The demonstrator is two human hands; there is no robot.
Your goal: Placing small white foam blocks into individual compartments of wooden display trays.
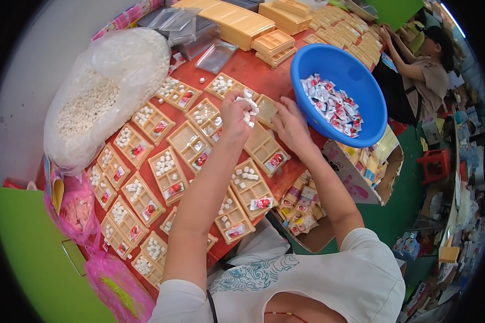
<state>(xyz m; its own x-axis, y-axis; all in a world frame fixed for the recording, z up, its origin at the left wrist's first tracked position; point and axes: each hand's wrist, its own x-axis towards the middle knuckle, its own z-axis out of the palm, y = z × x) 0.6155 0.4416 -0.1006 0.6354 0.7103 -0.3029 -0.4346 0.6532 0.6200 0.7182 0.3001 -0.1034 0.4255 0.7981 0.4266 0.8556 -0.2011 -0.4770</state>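
My left hand is closed around a handful of small white candies, held above a tan compartment tray. My right hand rests beside that tray, fingers touching its edge, close to a blue bowl of red-and-white wrapped sweets. Several tan trays lie in rows on the red table, each with white candies and a red packet.
A large clear bag of white candies lies at the table's left. Stacks of empty tan trays stand at the back. Pink bags hang at lower left. A cardboard box of small packets sits below. Another person works at far right.
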